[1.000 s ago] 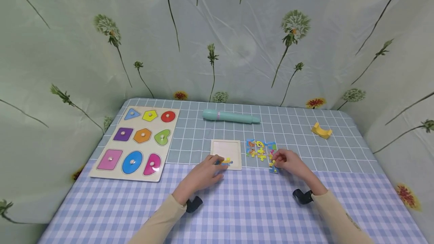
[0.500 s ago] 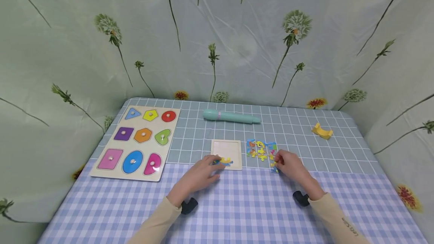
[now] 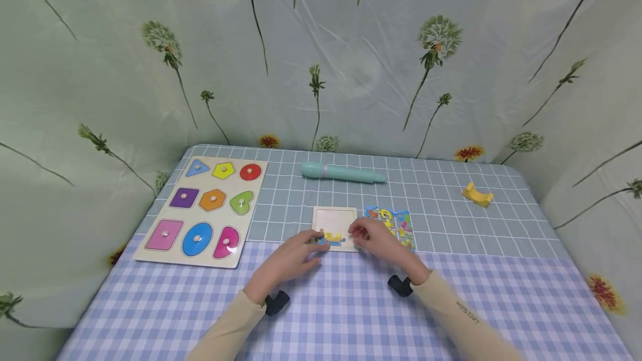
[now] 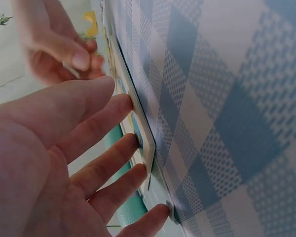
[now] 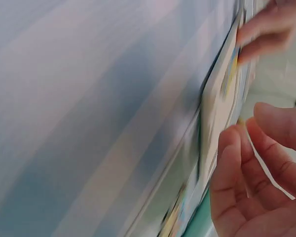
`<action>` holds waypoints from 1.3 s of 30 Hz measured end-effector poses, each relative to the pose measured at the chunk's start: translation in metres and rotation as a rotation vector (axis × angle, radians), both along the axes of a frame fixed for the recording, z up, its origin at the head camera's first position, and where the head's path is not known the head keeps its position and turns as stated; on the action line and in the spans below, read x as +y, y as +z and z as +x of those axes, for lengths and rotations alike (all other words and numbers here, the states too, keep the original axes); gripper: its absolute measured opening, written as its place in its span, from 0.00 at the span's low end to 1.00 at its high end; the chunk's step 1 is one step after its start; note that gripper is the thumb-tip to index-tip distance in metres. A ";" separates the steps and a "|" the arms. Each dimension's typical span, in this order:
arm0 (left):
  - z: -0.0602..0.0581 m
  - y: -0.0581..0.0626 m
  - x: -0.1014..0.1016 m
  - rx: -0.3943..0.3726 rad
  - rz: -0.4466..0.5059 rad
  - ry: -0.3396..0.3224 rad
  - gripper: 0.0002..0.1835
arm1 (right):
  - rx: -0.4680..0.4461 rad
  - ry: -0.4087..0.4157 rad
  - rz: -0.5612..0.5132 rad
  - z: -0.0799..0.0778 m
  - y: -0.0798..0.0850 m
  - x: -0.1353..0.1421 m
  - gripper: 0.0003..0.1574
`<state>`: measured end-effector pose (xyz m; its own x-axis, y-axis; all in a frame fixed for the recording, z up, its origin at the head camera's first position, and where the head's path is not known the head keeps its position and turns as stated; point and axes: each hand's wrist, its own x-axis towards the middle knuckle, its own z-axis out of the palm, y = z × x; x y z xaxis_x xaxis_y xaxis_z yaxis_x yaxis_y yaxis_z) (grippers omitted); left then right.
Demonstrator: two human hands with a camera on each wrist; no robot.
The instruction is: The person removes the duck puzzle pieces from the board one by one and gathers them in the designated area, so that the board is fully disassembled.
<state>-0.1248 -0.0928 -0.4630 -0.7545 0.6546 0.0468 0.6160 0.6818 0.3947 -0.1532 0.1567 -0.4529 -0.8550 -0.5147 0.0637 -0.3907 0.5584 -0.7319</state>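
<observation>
A small square wooden puzzle tray lies mid-table, with joined yellow and blue puzzle pieces along its near side. My left hand rests at the tray's near left corner. Its fingers are spread and touch the rim and pieces, as the left wrist view shows. My right hand is over the tray's right edge, thumb and fingers brought together. A tiny yellow bit of a puzzle piece shows at those fingertips; the rest is hidden. Loose colourful puzzle pieces lie right of the tray, partly behind the right hand.
A shape board with knobbed pieces lies at the left. Behind the tray is a teal tapered stick. A yellow curved block stands at the back right. Checked cloth covers the near table.
My right hand has left the near end of the loose pieces and moved left to the tray, a piece at its fingertips. The left hand has shifted slightly left and back toward me.
</observation>
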 end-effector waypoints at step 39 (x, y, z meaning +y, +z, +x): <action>-0.002 0.007 -0.001 -0.148 0.014 0.004 0.18 | -0.085 -0.202 -0.008 -0.004 0.005 0.030 0.09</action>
